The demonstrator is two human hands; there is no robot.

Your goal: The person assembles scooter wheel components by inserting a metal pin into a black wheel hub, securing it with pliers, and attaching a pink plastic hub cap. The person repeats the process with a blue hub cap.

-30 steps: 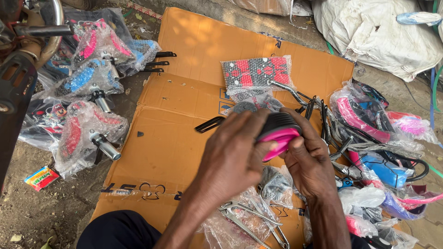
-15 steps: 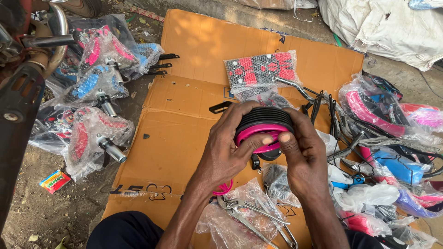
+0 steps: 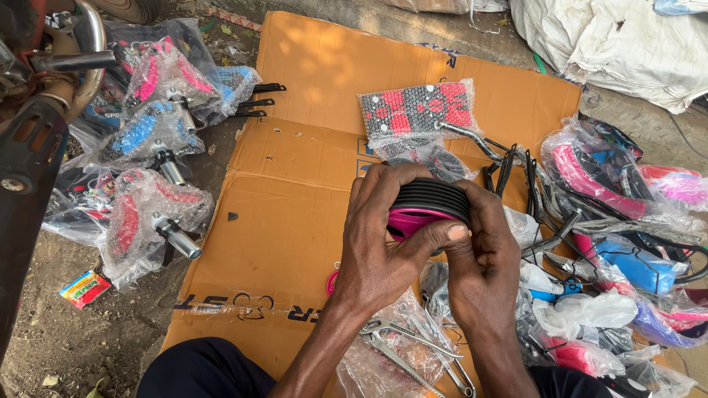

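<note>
Both my hands grip a small wheel [image 3: 426,206] with a pink hub and a ribbed black tyre, held above a flattened cardboard box [image 3: 295,147]. My left hand [image 3: 383,243] wraps the wheel's left side, with its thumb pressed across the pink hub. My right hand [image 3: 483,265] clasps the right side, its fingers curled over the black tyre. Just below my hands lies a clear plastic bag of metal brake levers [image 3: 413,354]. A bubble-wrapped red and grey part [image 3: 417,109] rests on the cardboard beyond the wheel.
Bubble-wrapped pink and blue bicycle seats [image 3: 158,96] lie at the left on the dirt. Wrapped pink and blue parts and black metal rods [image 3: 612,199] are piled at the right. A white sack [image 3: 627,44] sits at the top right. A bicycle frame [image 3: 37,118] stands at the far left.
My hands have turned the wheel, so that more of the black tyre faces up and my left thumb now crosses the pink hub. The view has shifted slightly.
</note>
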